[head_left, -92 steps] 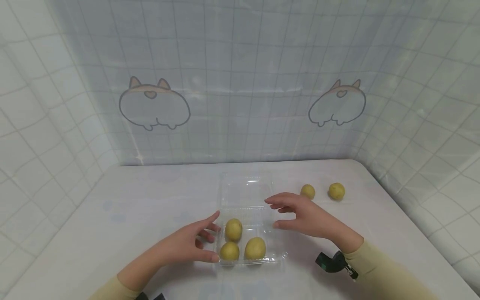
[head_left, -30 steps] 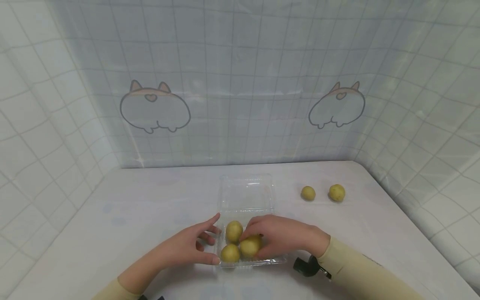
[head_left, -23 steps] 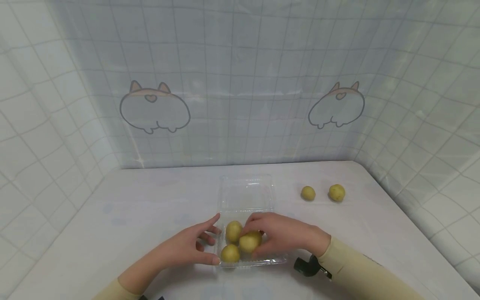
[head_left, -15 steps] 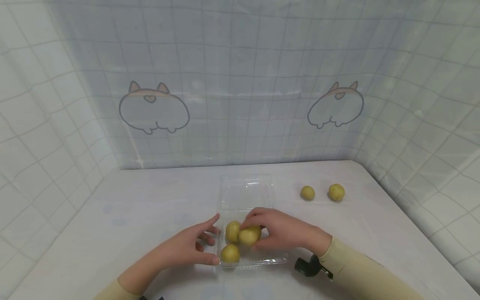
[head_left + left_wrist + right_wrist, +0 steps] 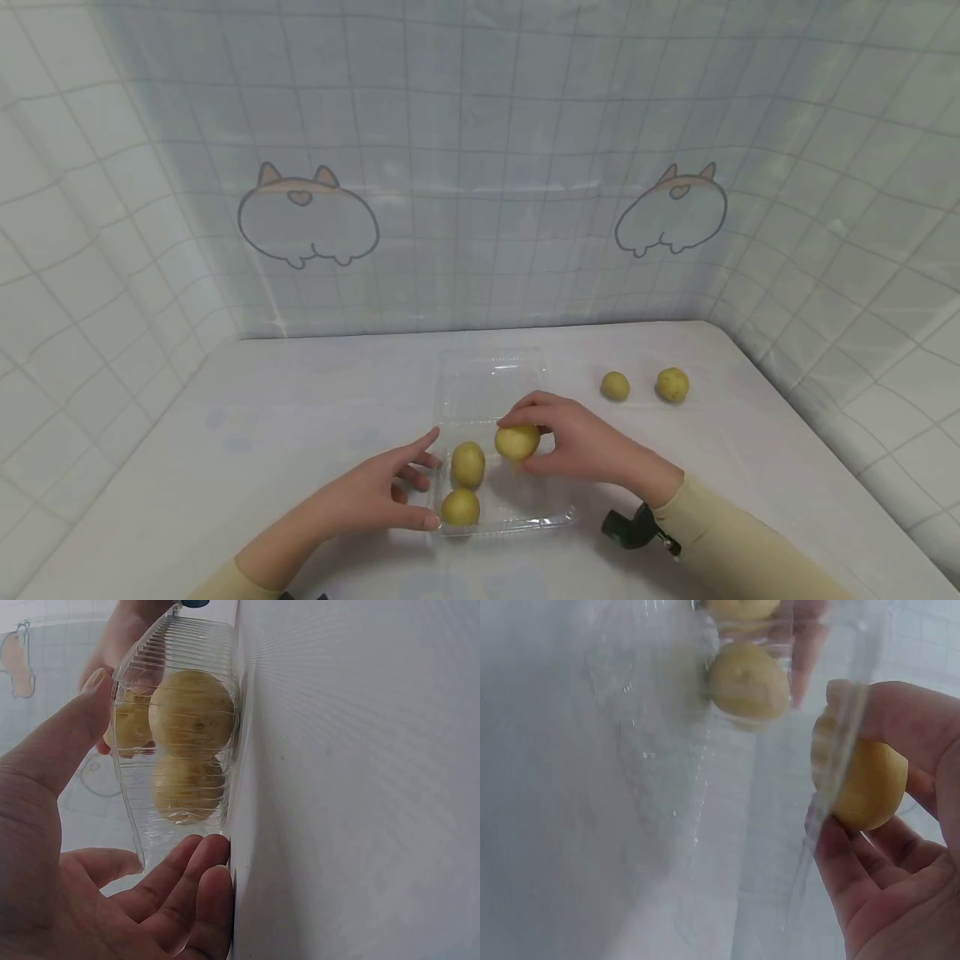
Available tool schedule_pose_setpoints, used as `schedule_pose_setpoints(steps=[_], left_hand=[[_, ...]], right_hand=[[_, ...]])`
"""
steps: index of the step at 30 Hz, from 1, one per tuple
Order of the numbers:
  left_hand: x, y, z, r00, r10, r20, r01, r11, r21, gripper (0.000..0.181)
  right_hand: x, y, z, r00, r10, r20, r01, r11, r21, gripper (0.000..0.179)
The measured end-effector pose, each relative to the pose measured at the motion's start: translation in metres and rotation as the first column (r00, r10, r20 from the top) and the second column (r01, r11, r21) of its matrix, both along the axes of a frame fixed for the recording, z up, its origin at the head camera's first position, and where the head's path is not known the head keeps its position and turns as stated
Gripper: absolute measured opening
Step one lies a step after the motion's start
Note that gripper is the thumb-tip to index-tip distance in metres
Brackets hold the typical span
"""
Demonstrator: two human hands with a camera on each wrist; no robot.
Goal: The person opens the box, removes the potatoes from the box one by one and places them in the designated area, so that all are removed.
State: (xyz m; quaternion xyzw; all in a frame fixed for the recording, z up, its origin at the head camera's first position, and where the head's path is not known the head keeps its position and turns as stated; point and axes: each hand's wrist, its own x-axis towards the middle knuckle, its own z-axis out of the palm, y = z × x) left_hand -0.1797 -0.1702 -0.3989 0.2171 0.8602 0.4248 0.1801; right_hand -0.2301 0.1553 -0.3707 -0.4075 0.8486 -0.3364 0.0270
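Lower centre — potato [image 5: 517, 442] is gripped by right hand [image 5: 588, 437], clear box [image 5: 517, 525] is touched by wide-spread left hand [image 5: 371, 490].

Left hand [image 5: 375, 492] near left, thumb and index spread wide, right hand [image 5: 573, 439] a bit farther, thumb opposing curved fingers, other fingers probably bent, half hidden

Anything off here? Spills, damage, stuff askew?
Nothing stands out. The clear container lies open with its lid folded back; two potatoes sit in its left side, the right hand holds a third potato over it, and two more rest on the table. No visible spill or damage.
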Motion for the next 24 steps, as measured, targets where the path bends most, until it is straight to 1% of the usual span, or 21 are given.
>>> schedule_pose_setpoints(steps=[5,11,14,20,24], left_hand=[[0.000,0.000,0.000,1.000,0.002,-0.001,-0.002,1.000,-0.002,0.103],[0.000,0.000,-0.001,1.000,-0.001,-0.008,0.001,1.000,-0.003,0.103],[0.000,0.000,0.000,1.000,-0.003,-0.009,0.003,1.000,0.000,0.103],[0.001,0.000,0.000,1.000,-0.007,-0.024,0.006,1.000,-0.012,0.103],[0.001,0.000,0.000,1.000,-0.008,-0.027,0.008,1.000,-0.012,0.103]], right_hand=[[-0.001,0.009,0.003,0.999,-0.033,-0.032,0.031,0.999,-0.041,0.048],[-0.004,0.020,0.006,0.993,-0.102,-0.061,0.100,0.994,-0.034,0.046],[-0.004,0.026,0.007,0.989,-0.136,-0.050,0.135,0.990,-0.028,0.048],[-0.005,0.035,0.008,0.982,-0.186,0.009,0.186,0.982,-0.037,0.050],[-0.007,0.042,0.006,0.975,-0.221,-0.008,0.221,0.975,-0.032,0.049]])
